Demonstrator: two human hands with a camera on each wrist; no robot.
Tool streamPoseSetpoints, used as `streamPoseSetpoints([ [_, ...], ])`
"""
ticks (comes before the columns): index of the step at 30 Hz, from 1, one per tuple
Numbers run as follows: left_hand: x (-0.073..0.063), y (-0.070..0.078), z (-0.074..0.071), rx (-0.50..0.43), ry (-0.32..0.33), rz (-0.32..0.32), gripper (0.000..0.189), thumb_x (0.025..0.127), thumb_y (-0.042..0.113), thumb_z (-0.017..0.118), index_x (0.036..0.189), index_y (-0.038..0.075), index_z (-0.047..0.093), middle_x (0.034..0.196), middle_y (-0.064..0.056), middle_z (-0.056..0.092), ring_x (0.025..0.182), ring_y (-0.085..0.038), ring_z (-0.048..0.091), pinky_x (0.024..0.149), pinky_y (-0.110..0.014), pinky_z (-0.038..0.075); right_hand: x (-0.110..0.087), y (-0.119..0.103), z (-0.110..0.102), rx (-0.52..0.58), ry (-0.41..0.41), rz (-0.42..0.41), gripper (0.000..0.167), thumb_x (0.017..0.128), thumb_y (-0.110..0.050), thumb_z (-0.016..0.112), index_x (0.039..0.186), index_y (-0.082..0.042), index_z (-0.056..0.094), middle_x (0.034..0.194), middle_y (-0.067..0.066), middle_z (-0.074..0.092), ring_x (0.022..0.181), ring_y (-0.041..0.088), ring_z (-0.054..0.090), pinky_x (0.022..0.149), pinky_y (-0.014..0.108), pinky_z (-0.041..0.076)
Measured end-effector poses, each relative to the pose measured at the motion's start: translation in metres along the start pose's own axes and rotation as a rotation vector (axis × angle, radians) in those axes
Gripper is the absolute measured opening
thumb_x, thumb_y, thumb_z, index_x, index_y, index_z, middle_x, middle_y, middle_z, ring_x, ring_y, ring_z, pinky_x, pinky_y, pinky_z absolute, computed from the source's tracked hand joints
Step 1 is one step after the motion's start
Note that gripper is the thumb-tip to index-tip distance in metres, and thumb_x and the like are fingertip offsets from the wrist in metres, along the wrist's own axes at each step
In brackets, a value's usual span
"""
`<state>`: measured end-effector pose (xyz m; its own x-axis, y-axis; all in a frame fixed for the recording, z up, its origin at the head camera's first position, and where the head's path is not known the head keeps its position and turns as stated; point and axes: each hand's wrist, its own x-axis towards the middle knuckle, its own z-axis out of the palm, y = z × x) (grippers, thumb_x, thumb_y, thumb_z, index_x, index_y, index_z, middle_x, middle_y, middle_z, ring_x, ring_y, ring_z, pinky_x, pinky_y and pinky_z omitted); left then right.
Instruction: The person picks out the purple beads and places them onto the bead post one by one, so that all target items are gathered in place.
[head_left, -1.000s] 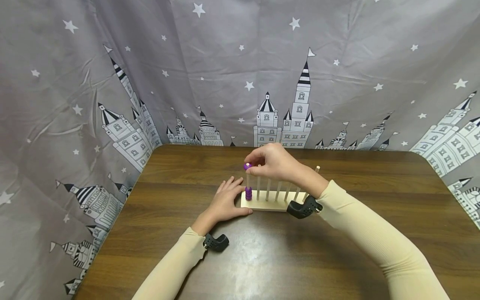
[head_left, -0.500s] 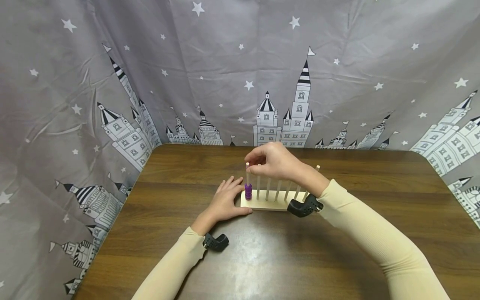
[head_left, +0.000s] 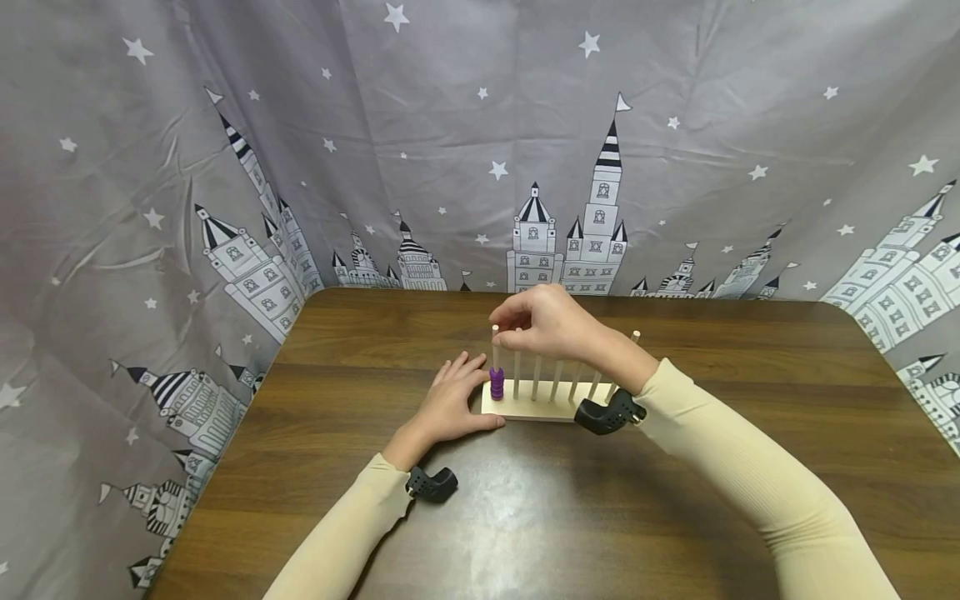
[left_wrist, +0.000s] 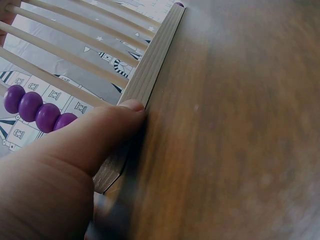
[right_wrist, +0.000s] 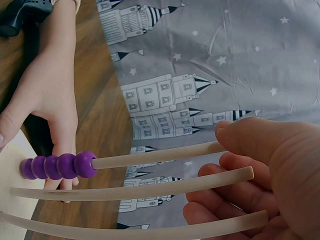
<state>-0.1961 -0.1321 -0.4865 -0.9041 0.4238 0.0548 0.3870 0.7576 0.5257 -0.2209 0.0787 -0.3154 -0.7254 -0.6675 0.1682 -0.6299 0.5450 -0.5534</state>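
A pale wooden peg stand [head_left: 536,410] with a row of upright pegs rests on the table. Several purple beads [head_left: 497,385] are stacked at the foot of its leftmost peg [right_wrist: 155,156]. My left hand [head_left: 450,404] lies at the stand's left end, fingers straight and spread, the thumb [left_wrist: 120,116] against the front edge of the base. My right hand [head_left: 551,325] is up at the tip of the leftmost peg, thumb and loosely bent fingers around the peg top, with no bead between them. In the right wrist view its fingers lie behind the neighbouring peg tips.
The brown wooden table [head_left: 637,517] runs back to a grey curtain [head_left: 465,167] printed with castles and stars. Black wrist cameras [head_left: 609,414] sit on both wrists. My right forearm [head_left: 757,475] reaches over the stand's right end.
A purple bead held at the top of the leftmost peg was let go and slid down onto the stack. Both hands have stayed nearly in place.
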Motion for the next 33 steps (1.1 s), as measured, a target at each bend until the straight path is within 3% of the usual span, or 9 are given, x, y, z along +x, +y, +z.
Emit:
streamPoseSetpoints([
  [16,-0.001,0.001,0.001,-0.005,0.002,-0.005,0.075,0.075,0.049,0.083,0.138,0.013,0.062,0.163,-0.016,0.039,0.157,-0.042,0.022,0.129,-0.062,0.010,-0.002,0.002,-0.001,0.032,0.015,0.008,0.025,0.087,-0.015,0.077,0.110,-0.005,0.078,0.101,0.009,0.080,0.087,0.018,0.076,0.077,0.026,0.062],
  [22,-0.001,0.001,0.004,-0.003,0.006,0.003,0.075,0.076,0.049,0.083,0.137,0.013,0.063,0.163,-0.016,0.040,0.156,-0.043,0.023,0.128,-0.063,0.012,-0.012,0.006,-0.015,0.117,0.088,0.071,0.026,0.088,-0.014,0.076,0.112,-0.004,0.077,0.108,0.012,0.079,0.093,0.022,0.076,0.081,0.031,0.063],
  [33,0.000,0.000,0.001,0.017,-0.002,-0.006,0.076,0.076,0.050,0.082,0.138,0.012,0.062,0.164,-0.015,0.038,0.157,-0.041,0.022,0.129,-0.061,0.011,-0.051,0.038,-0.050,0.090,0.176,0.236,0.025,0.091,-0.017,0.075,0.113,-0.005,0.077,0.107,0.013,0.079,0.082,0.010,0.069,0.069,0.015,0.055],
])
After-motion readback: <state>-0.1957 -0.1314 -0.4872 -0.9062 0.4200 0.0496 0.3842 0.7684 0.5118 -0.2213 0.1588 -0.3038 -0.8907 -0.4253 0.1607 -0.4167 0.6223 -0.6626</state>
